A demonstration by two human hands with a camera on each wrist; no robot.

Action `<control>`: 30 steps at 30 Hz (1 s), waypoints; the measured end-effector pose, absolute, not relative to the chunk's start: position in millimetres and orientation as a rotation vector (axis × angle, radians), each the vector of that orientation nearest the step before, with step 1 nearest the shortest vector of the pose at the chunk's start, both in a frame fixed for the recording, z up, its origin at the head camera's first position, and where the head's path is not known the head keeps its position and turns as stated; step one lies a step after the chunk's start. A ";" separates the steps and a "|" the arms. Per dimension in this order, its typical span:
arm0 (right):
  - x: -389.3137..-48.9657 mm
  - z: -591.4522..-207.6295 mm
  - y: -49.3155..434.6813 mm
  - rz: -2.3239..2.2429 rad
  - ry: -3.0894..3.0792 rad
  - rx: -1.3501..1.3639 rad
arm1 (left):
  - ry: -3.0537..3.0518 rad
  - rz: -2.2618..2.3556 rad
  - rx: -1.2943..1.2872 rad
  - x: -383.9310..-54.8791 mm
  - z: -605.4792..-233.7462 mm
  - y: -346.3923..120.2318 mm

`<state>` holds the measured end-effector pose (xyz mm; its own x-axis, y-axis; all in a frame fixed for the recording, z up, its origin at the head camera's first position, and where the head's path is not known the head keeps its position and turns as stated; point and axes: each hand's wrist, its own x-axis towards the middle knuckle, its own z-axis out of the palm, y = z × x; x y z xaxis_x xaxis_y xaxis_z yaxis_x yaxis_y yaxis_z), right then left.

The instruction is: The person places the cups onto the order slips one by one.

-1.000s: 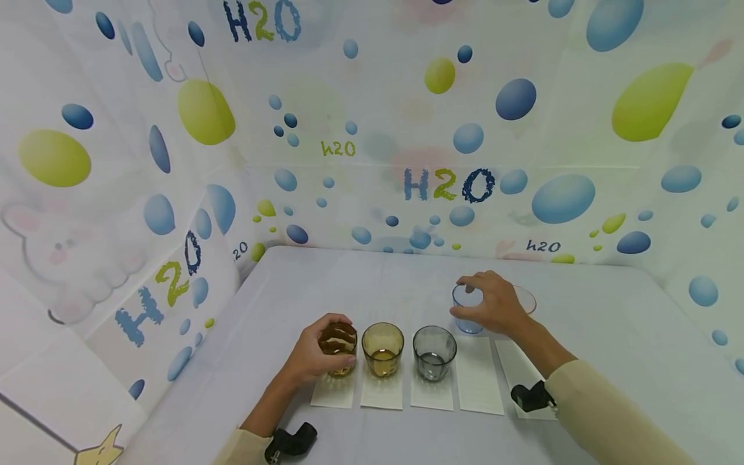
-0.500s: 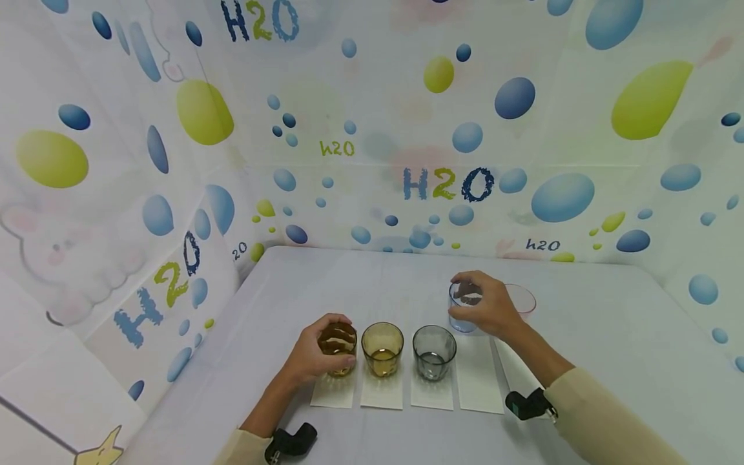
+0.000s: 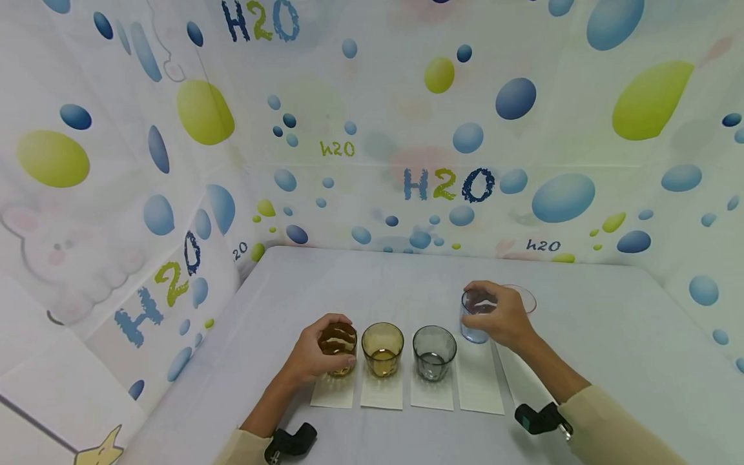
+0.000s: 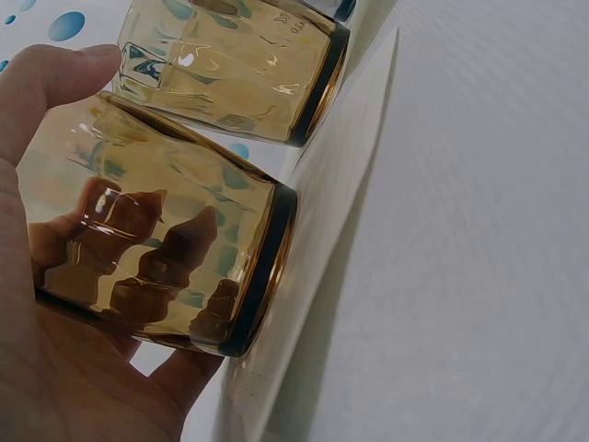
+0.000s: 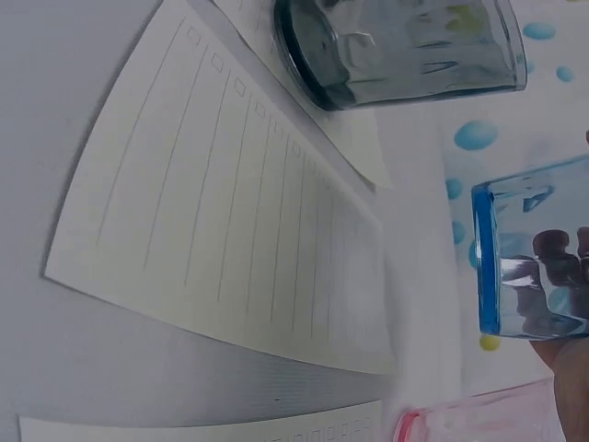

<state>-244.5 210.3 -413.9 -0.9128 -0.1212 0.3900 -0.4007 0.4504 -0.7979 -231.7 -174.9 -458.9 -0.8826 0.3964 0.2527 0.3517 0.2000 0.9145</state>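
My left hand grips a brown-amber glass standing on the leftmost paper strip; its fingers show through the glass in the left wrist view. My right hand holds a clear blue glass by its sides, near the far end of the fourth strip. In the right wrist view this blue glass appears raised off the table. Between the hands stand a yellow-amber glass and a grey glass, each on a strip.
Behind my right hand is a pink glass, mostly hidden in the head view; the right wrist view shows part of this pink glass. A fifth strip lies partly under my right forearm. A white cloth covers the table.
My right hand shifted slightly left with the blue glass, then moved right and a little nearer. My left hand has stayed on the brown-amber glass.
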 end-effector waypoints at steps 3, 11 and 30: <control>-240.9 -414.9 211.3 1.436 -2.448 0.440 | 2.408 1.815 0.740 -231.7 -458.7 -175.3; -230.2 -418.6 212.0 1.408 -2.501 0.433 | 2.412 1.813 0.715 -230.9 -458.3 -175.6; -213.2 -430.4 211.3 1.453 -2.445 0.534 | 2.396 1.828 0.733 -230.8 -457.3 -173.8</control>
